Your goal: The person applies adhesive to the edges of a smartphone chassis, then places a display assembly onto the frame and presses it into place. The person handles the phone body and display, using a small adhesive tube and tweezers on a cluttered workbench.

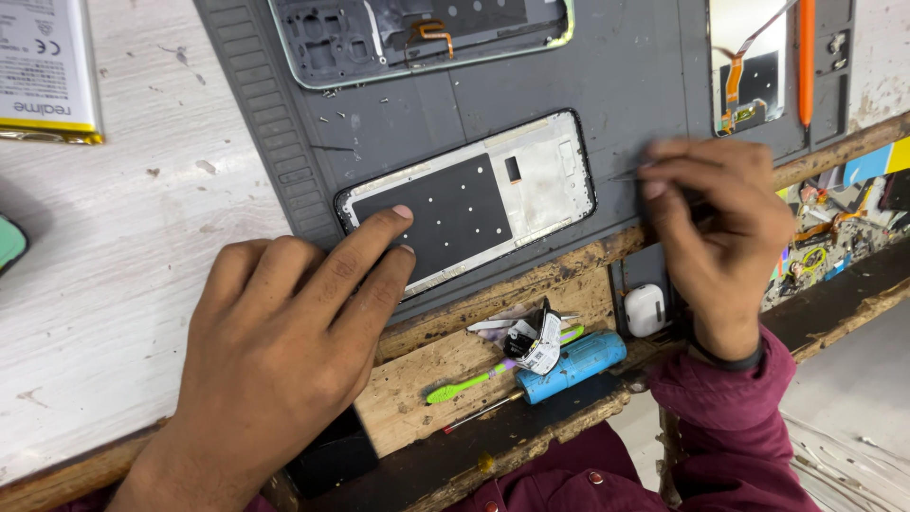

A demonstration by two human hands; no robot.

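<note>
— What's the bench like from where I'm watching?

— I see a whitewashed wooden top (123, 284), scuffed and stained, with a grey ribbed mat (626, 85) laid over it.

— And the front edge?

— I make out worn bare wood (531, 284), chipped, with a dark lower ledge (493, 446) below it.

— Any floor?

— At lower right I catch a pale floor (853, 379), well below the bench. Light is even and bright, with soft shadows.
</note>
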